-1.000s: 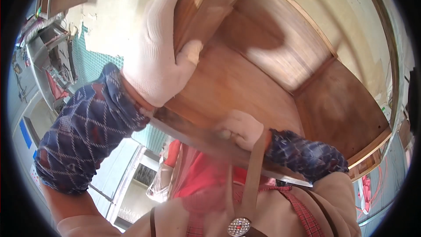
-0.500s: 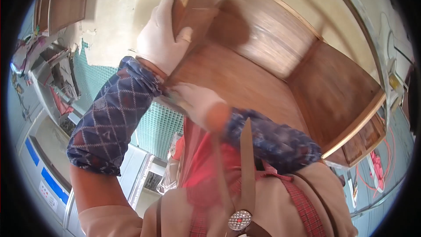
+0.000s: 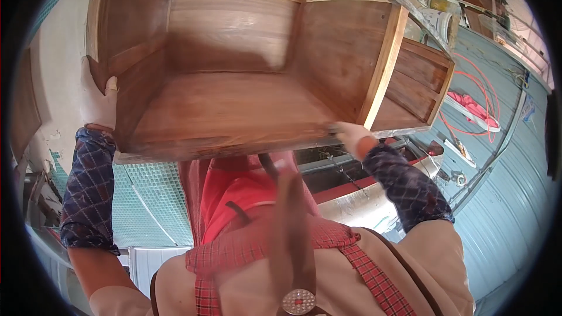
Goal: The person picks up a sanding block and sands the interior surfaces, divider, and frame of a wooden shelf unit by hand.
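Okay, red checked apron [image 3: 263, 243] nearest, then blue patterned sleeves [image 3: 88, 193]. Right hand [image 3: 354, 137], gloved, sits at the front lower edge of the wooden cabinet [image 3: 228, 102], just beside the upright divider; fingers blurred, can't tell if gripping. Left hand [image 3: 100, 99], also gloved, clamped on the cabinet's left side, thumb inward. Cabinet directly ahead of the person, open side facing them. Off right, farther: pink cloth [image 3: 473, 107], ridged blue sheeting [image 3: 497, 199].

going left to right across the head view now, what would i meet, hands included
white-gloved left hand on the side of the brown wooden cabinet → bright red cloth → white-gloved right hand → crumpled pink cloth
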`<state>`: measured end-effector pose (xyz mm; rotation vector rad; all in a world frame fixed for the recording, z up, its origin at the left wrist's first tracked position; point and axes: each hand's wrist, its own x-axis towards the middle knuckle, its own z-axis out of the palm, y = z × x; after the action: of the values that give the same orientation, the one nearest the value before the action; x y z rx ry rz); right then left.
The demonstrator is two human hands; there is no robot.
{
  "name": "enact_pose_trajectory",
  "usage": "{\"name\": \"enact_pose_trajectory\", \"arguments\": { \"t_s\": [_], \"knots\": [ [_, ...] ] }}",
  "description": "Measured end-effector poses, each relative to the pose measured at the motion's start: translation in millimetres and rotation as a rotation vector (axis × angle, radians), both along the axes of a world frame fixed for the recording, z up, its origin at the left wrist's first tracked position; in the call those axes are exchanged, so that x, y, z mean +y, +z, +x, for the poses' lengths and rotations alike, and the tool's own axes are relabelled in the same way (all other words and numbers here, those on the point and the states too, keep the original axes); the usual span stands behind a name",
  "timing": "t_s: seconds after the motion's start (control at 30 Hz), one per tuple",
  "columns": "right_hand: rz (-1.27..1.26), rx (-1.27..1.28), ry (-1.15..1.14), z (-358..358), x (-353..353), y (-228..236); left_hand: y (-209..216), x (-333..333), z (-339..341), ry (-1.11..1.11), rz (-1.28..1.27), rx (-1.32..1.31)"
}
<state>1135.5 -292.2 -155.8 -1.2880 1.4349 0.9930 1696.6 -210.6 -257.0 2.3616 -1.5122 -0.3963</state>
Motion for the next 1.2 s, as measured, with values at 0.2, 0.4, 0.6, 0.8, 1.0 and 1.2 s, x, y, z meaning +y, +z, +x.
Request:
{"name": "enact_pose_trajectory", "arguments": {
  "t_s": [0.2, 0.4, 0.6, 0.8, 1.0, 1.2],
  "knots": [
    [-0.123, -0.559, 0.144, 85.9, 46.6, -39.9, -4.9, 6.5, -3.5, 0.035, -0.009, 0.009],
    [-0.27, -0.683, 0.097, 220.4, 85.5, -56.1, -5.5, -4.7, -0.5, 0.02, 0.006, 0.025],
    [-0.393, -0.507, 0.186, 59.6, 52.3, -19.4, -7.0, 1.1, 14.6, 0.02, -0.012, 0.005],
    [-0.973, -0.445, 0.358, -56.2, 44.6, 37.2, 9.1, -1.7, -43.6, 0.083, -0.014, -0.45],
    [-1.106, -0.148, 0.353, -117.9, 63.7, -19.2, 52.0, 3.7, -229.7, -0.342, -0.021, 0.079],
    [-1.09, -0.238, 0.102, -109.0, 10.3, -51.8, 37.4, 31.9, -285.7, -0.424, 0.197, 0.057]
  ]
}}
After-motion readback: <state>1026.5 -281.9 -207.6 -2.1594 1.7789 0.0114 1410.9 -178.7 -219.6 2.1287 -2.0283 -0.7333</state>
